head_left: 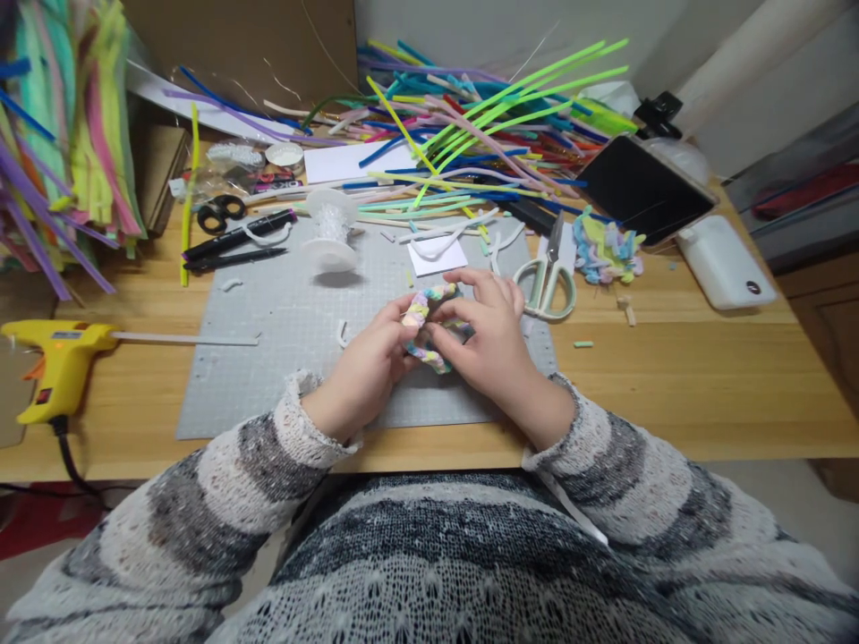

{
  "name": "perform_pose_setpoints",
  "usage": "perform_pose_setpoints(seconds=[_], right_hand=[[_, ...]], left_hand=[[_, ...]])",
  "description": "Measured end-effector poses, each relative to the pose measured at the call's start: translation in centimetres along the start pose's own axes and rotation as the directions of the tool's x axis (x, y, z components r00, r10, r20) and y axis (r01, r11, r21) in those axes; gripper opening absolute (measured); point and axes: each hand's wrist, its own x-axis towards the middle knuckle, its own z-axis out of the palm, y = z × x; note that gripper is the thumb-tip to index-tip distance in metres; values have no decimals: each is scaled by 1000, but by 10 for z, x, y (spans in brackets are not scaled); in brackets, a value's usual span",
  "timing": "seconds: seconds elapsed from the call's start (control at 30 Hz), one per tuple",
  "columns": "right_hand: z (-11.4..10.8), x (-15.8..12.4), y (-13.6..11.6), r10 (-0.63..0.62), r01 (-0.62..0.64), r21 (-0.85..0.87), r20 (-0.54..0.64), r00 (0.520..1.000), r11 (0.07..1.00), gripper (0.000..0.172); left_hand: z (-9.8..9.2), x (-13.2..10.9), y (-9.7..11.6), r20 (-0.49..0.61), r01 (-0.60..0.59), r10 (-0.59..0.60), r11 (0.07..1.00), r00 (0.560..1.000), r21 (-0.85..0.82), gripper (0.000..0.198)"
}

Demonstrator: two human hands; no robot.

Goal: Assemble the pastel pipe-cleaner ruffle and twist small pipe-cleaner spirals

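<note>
Between my hands is a ring of twisted pastel pipe cleaners [417, 311] in pink, yellow, blue and purple, raised over a grey cutting mat [268, 385]. My left hand [376, 362] pinches the ring's left side between thumb and fingers. From the right, my right hand [487, 335] has its fingers bent around the ring's right part and its thumb and fingertips inside the loop; they hide that part. Just beyond the hands lies a small white card [436, 257] with a white pipe cleaner piece across it.
A yellow glue gun [63, 362] lies at the left. Scissors [548, 277], a frilly pastel bundle [608, 249], a phone [648, 188] and a white power bank [725, 264] are at the right. A spool of clear thread [330, 231] stands behind the hands, before heaped pipe cleaners [483, 125].
</note>
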Motion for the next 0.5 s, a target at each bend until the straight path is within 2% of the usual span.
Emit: perform_pose_setpoints(seconds=[0.1,0.17,0.27,0.37,0.5], right_hand=[[-14,3,6,-40,46,82,-75,996,996,14],[-24,4,11,-54,62,75,-97,994,995,14],[-33,4,16,-118,119,-14,73,990,993,15],[-32,3,17,-125,148,-76,246,961,986,26],[-25,2,16,-61,92,-89,298,953,992,25]], left_hand=[[-2,1,4,4,16,-16,998,1000,-56,45],[-4,1,7,-17,22,-23,997,1000,-77,44],[-5,1,12,-47,-3,0,997,999,-71,43],[-6,1,11,-60,-64,62,997,996,-33,43],[-8,2,5,-53,-128,131,991,990,49,41]])
